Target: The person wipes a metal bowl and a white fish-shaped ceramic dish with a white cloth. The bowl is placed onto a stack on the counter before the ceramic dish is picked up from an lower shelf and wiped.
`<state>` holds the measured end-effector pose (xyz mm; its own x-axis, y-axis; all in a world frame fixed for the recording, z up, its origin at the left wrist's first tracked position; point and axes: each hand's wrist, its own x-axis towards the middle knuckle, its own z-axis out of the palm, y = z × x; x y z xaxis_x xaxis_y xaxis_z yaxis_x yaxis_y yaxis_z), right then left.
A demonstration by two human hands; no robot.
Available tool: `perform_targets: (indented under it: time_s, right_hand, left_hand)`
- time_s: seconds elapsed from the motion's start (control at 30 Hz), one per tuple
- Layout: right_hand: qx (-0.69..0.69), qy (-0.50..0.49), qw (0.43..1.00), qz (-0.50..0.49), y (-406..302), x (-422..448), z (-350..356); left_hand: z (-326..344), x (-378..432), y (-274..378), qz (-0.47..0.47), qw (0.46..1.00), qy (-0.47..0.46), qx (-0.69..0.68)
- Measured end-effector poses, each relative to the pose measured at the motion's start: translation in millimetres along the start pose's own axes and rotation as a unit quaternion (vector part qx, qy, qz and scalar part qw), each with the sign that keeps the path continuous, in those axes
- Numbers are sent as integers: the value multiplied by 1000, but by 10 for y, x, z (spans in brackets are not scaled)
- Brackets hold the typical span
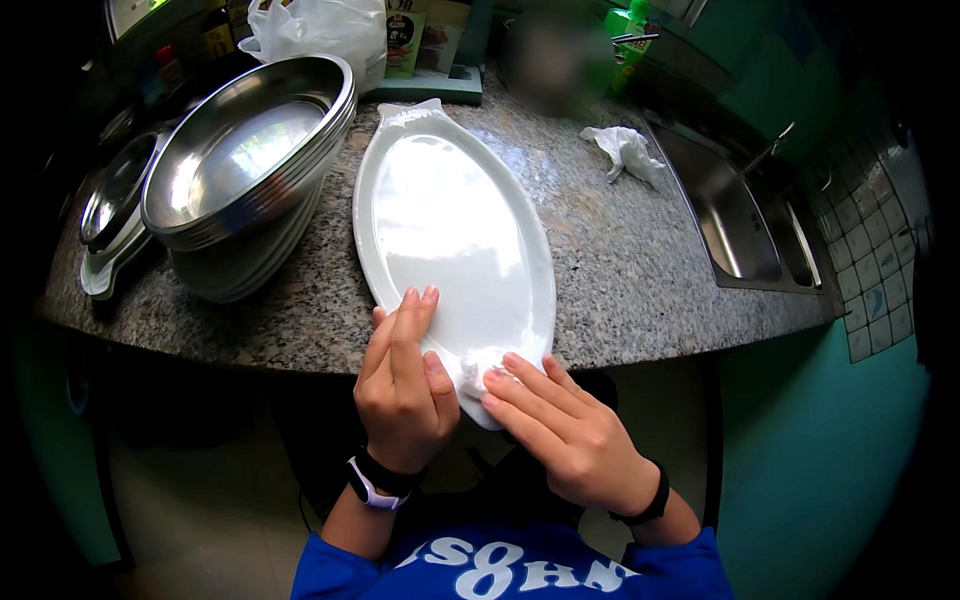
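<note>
A long white fish-shaped platter point(454, 277) lies on the granite counter, its near end jutting over the front edge. My left hand point(405, 382) holds the platter at its near left rim, with fingertips over the inner surface. Under the fingers of my right hand point(566, 427) is a crumpled white tissue point(480, 373), pressed against the near right end of the platter. The right hand's fingers partly cover the tissue and the rim there.
Stacked stainless steel basins point(251, 150) tilt on the left above other dishes. Behind stand a white plastic bag point(319, 37) and a green bottle point(628, 45). Another crumpled tissue point(624, 150) lies on the granite counter point(622, 247), near the steel sink point(727, 217) at right.
</note>
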<state>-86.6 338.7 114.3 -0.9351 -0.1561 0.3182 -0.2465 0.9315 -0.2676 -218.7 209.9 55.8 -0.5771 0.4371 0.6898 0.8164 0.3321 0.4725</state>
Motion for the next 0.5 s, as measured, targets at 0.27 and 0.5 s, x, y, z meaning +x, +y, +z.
perform_targets:
  time_s: [0.27,0.5]
  right_hand:
    - [142,95,983,70,-124,-253,-67]
    - [547,331,728,246,-289,-222,154]
  left_hand:
    - [-28,-21,-33,-1,999,15,-38]
    - [-208,-122,67,-27,991,30,-129]
